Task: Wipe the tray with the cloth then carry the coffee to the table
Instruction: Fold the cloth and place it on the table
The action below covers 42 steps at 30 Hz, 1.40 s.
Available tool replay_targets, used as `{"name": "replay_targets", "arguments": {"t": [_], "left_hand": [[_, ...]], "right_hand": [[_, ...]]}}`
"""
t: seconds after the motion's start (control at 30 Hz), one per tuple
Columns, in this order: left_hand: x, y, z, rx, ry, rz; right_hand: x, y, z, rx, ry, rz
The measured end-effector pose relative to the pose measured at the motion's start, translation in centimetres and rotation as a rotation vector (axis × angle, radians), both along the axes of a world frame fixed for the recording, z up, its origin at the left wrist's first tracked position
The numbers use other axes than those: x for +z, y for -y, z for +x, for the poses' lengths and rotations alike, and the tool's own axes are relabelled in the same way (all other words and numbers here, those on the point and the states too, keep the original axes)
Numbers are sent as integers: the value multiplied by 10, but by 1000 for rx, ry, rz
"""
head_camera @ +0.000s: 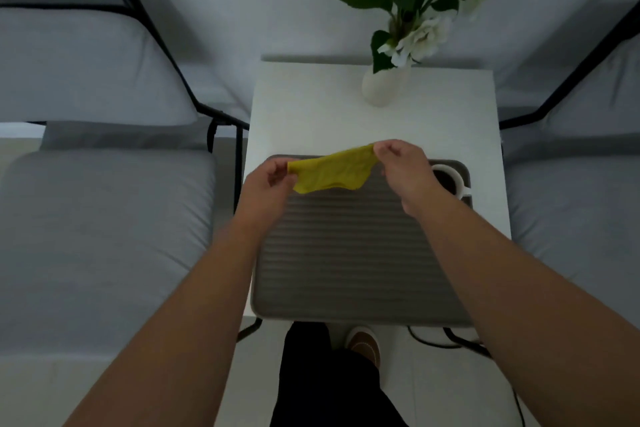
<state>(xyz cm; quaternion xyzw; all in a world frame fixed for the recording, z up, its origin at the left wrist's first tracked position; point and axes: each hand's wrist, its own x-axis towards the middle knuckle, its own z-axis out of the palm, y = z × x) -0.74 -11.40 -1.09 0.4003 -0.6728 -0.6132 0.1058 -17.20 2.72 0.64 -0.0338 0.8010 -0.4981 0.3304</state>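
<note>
**Yellow cloth held taut between both hands above the ribbed tray**

The left hand (268, 182) pinches one end of the yellow cloth (330, 172) between thumb and fingers; the right hand (403, 166) pinches the opposite end in the same way, its knuckles turned toward the camera. The cloth spans the gap between the two hands, its upper edge stretched and its lower edge sagging in loose folds. It hangs over the far part of the tray and does not appear to touch the tray surface. Both bare forearms reach in from the lower corners of the view.

Below the hands lies the grey tray (356, 270), rectangular with rounded corners and fine ridges running from side to side. It rests on the near part of the white table (311, 107), its near edge at or just past the table's near edge. The coffee (448, 180), dark liquid in a white cup, stands in the tray's far right corner, partly hidden behind the right wrist.

At the far edge of the table stands a white vase (381, 87) holding white flowers with dark green leaves. Grey cushioned chairs with black frames flank the table; the left chair (104, 218) is the more fully visible. A dark trouser leg and a brown shoe (363, 345) show beneath the tray's near edge. No brand, label or writing is legible on any object.
</note>
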Motion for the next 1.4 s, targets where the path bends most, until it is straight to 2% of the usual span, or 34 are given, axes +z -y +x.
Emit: {"name": "replay_targets", "arguments": {"t": [0.17, 0.3, 0.63, 0.83, 0.97, 1.1, 1.2, 1.3, 1.4], "left_hand": [[4, 55, -53, -84, -22, -43], [-5, 85, -83, -71, -51, 11], [-52, 126, -103, -82, 137, -39], [-72, 147, -143, -28, 187, -196], [-82, 145, -152, -95, 202, -380], [-99, 121, -126, -540, 464, -874], [-114, 107, -109, -682, 602, -888], [-117, 104, -107, -698, 645, -894], [-108, 100, -107, -699, 645, -895]], "right_hand": [[1, 47, -42, -48, 73, -46], [-14, 72, -65, -55, -7, -53], [-57, 117, -91, -5, 30, 32], [-77, 142, -96, -151, 53, -91], [-90, 142, -97, 109, -182, 7], [-115, 128, -84, 532, -506, 206], [-133, 116, -75, 753, -584, 351], [-133, 113, -72, 762, -597, 355], [-113, 101, -66, 635, -582, 268]]}}
